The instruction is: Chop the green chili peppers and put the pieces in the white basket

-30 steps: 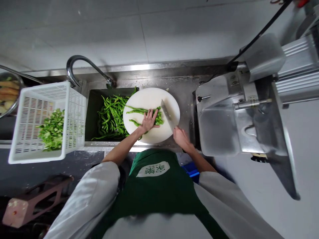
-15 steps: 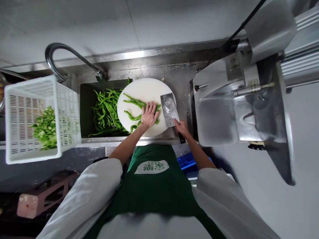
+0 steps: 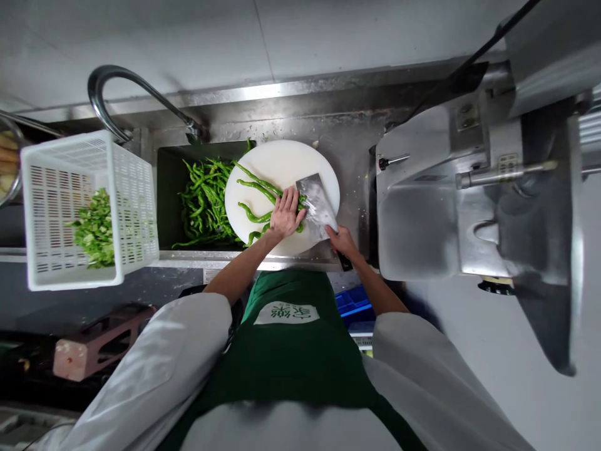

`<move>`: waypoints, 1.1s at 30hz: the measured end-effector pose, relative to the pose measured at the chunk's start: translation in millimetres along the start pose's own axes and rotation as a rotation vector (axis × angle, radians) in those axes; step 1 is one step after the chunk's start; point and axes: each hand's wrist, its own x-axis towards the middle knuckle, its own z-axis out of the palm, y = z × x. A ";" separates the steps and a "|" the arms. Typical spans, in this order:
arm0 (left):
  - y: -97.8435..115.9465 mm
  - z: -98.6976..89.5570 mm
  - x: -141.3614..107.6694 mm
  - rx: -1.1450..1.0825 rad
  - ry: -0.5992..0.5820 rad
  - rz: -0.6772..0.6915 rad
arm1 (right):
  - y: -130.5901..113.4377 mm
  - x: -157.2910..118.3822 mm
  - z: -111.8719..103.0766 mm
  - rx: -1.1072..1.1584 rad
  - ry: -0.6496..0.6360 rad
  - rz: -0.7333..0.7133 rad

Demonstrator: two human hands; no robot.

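Observation:
Several long green chili peppers (image 3: 254, 215) lie on the round white cutting board (image 3: 282, 155). My left hand (image 3: 284, 216) is laid over their right ends, holding them against the board, and covers part of them. In my right hand (image 3: 342, 241) is the dark handle of a cleaver (image 3: 317, 203), the fingers wrapped round it. The broad blade, with wet smears on it, is tilted over the board's right side. Its left edge is close to my left fingertips, beside the pepper ends. Whether the edge touches a pepper is hidden.
Left of the board, a pile of green peppers (image 3: 209, 200) fills part of the sink (image 3: 168, 207) under a curved faucet (image 3: 136, 78). A white basket (image 3: 136, 213) holding cut green pieces (image 3: 96, 232) stands farther left. At right is a large metal slicing machine (image 3: 417, 219).
The cleaver's blade has turned and shifted left, closer to my left hand. My left hand stays on the peppers. The whole view has shifted slightly.

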 end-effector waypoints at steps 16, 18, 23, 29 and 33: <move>-6.9 -11.1 -5.4 0.029 0.036 -0.159 | 4.4 -14.2 58.8 0.242 0.044 0.052; -8.2 -10.0 -7.0 0.046 0.033 -0.144 | 8.7 -18.7 59.0 0.238 0.059 0.068; -6.5 -10.5 -5.2 0.050 -0.005 -0.126 | 10.4 -30.7 71.8 0.142 0.072 0.073; -8.7 -11.0 -3.4 0.047 -0.009 -0.128 | 0.8 -32.5 100.4 0.117 0.131 0.051; -10.8 -13.1 -3.4 0.048 -0.021 -0.097 | -3.2 -40.5 112.2 0.088 0.197 0.096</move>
